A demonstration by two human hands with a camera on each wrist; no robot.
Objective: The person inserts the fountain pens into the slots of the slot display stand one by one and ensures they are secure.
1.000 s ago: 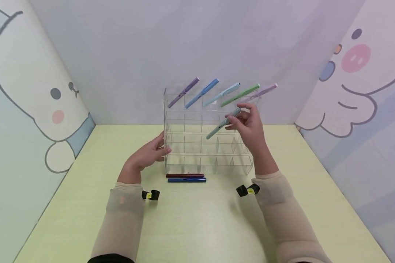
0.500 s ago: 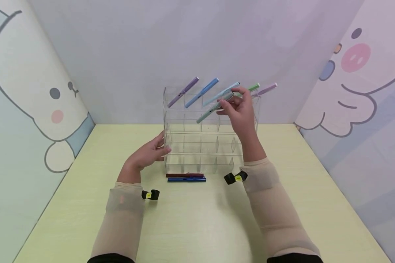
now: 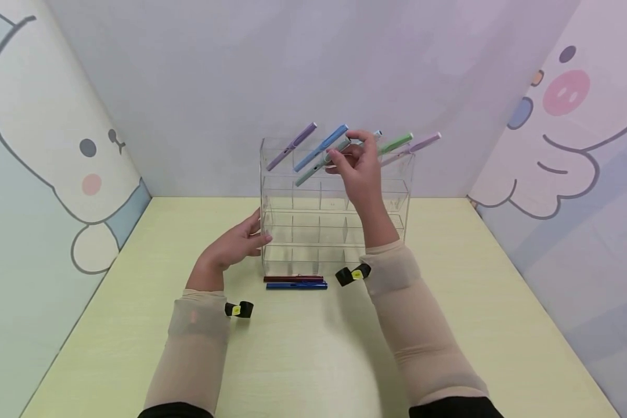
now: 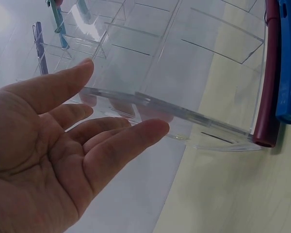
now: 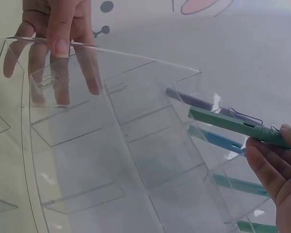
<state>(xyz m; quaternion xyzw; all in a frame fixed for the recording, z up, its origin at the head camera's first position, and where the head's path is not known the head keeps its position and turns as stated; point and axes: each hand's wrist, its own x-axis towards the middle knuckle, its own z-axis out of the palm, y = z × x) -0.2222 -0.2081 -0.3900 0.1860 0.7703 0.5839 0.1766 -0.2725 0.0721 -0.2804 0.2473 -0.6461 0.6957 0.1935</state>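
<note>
My right hand (image 3: 363,177) pinches a pale green pen (image 3: 308,172) between thumb and fingers, held slanted before the top tier of a clear acrylic pen rack (image 3: 292,211). In the right wrist view the pen (image 5: 223,120) points across the upper compartments. My left hand (image 3: 234,242) rests at the rack's left side, thumb at the front edge. The left wrist view shows its fingers (image 4: 131,145) extended along the side panel. Along the top tier lean a purple pen (image 3: 292,146), a blue pen (image 3: 319,150), a light blue pen mostly hidden by my right hand, a green pen (image 3: 397,143) and a lilac pen (image 3: 422,142).
On the table (image 3: 303,348), right before the rack's foot, lie a dark red pen (image 3: 292,279) and a dark blue pen (image 3: 296,286) side by side. Behind the rack rises a pale wall (image 3: 214,87). Cartoon-printed panels (image 3: 559,133) flank the table.
My right hand has carried the pale green pen leftward and up, from before the rack's right half to beside the blue pen on the top tier. My left hand has stayed in place.
</note>
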